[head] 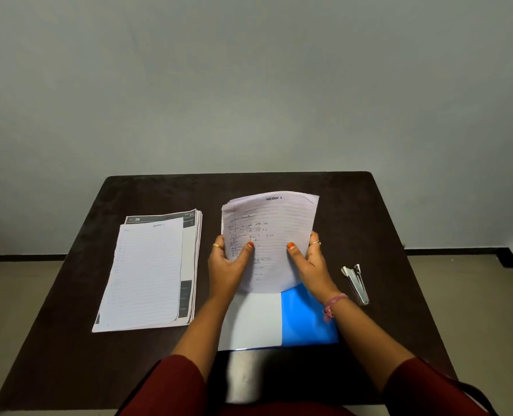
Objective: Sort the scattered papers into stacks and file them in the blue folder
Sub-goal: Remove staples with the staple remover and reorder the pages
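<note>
Both hands, left hand (229, 265) and right hand (310, 264), pinch the handwritten sheaf (271, 235) by its side edges above the blue folder (306, 319); light, floppy paper likely needs support low down.

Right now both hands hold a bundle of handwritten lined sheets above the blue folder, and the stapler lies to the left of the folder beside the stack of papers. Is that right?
Not quite. The head view shows the stapler to the right of the blue folder, away from the stack of papers. The rest holds: the left hand and right hand grip the handwritten lined sheets above the folder.
</note>
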Tool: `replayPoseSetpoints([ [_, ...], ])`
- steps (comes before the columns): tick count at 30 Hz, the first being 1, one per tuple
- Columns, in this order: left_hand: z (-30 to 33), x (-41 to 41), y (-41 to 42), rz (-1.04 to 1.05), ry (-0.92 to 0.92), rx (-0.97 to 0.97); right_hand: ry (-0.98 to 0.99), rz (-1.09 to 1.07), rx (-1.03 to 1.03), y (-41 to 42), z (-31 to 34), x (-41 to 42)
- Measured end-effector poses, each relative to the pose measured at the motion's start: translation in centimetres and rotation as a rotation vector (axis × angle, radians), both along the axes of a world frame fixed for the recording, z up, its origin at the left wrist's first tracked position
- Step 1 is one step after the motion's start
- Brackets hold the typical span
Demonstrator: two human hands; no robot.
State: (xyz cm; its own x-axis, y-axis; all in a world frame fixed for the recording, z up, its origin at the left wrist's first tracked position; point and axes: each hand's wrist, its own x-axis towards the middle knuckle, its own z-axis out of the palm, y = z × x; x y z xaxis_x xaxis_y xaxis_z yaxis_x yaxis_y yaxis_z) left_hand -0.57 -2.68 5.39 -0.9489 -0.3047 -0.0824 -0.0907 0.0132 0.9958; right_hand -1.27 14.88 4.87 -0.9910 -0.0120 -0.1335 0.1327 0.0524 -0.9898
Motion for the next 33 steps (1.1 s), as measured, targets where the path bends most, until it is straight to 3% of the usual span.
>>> replayPoseSetpoints([
  [6, 0.5, -0.4, -0.4, 0.051, 0.027, 0.037, 0.074, -0.031, -0.005, 0.4, -0.5, -0.5],
  [16, 1.0, -2.2, -1.2, 0.073, -0.013, 0.134, -0.054, 0.118, 0.141, 1.6, -3.0, -0.7],
  [25, -0.2, -3.0, -3.2, -0.056, -0.268, 0.386, -0.235, 0.19, -0.122, 2.9, -2.2, -0.8],
  [33, 1.4, -4.2, -4.6, -0.143, -0.268, 0.692, -0.386, 0.2, -0.26, 3.4, -2.8, 0.8],
])
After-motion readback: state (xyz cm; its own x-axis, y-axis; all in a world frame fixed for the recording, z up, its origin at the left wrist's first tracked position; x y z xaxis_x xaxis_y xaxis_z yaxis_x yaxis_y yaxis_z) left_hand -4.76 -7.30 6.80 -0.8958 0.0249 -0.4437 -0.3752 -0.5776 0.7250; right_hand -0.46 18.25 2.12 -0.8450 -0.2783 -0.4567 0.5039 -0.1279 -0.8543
